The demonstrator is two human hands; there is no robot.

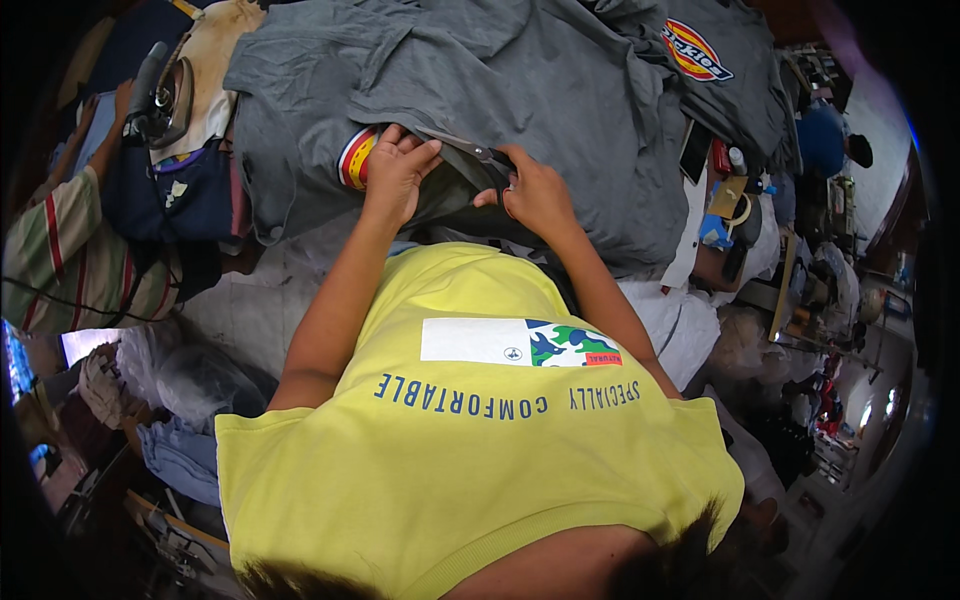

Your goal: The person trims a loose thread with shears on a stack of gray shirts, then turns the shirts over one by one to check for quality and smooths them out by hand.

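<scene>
Grey garment (580, 110) lies spread before the person, the left hand (396, 182) with fingers curled at its fold – whether pinching cloth or thread, I cannot tell – and the right hand (538, 198) gripping scissors (482, 153). Best keep the blades flat, clear of fingertips. A lettered red-and-yellow emblem (697, 50) and dark lettering on the yellow shirt (480, 460) show.

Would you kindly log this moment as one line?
left hand: at grey fabric, beside red-and-yellow emblem | right hand: holding scissors | scissors: pointing left, over fabric
</scene>
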